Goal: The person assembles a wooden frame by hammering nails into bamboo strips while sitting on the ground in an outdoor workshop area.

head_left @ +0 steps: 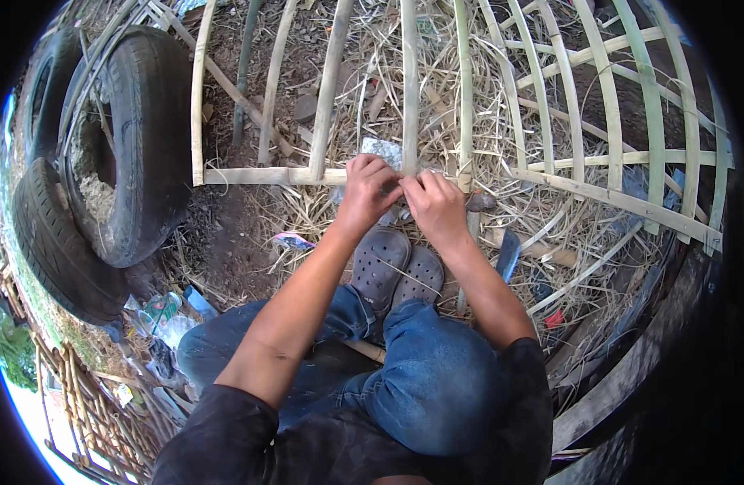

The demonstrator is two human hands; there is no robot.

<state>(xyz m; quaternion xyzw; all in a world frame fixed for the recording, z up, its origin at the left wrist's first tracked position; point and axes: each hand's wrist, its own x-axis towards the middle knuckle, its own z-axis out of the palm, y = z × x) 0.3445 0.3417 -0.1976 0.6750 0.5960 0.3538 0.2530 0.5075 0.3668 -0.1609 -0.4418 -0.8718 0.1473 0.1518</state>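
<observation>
A lattice of split bamboo lies ahead of me, with long upright slats [410, 89] over a crosswise bamboo strip [267, 176]. At the lower end of a middle slat, my left hand [367, 190] is closed in a pinch against the crosswise strip. Close beside it, my right hand [433, 206] also pinches, its fingertips almost meeting the left ones. Whatever lies between the fingers is too small and covered to make out. Just behind the hands is a pale grey-white block [382, 150]. My grey clogs [382, 263] are right below the hands.
Old tyres [138, 145] are stacked at left. Bamboo shavings [485, 121] litter the soil. A dark, flat blade-like piece [508, 255] lies right of my right forearm. A second lattice panel [614, 105] extends to the right. Bamboo poles [85, 412] are heaped at lower left.
</observation>
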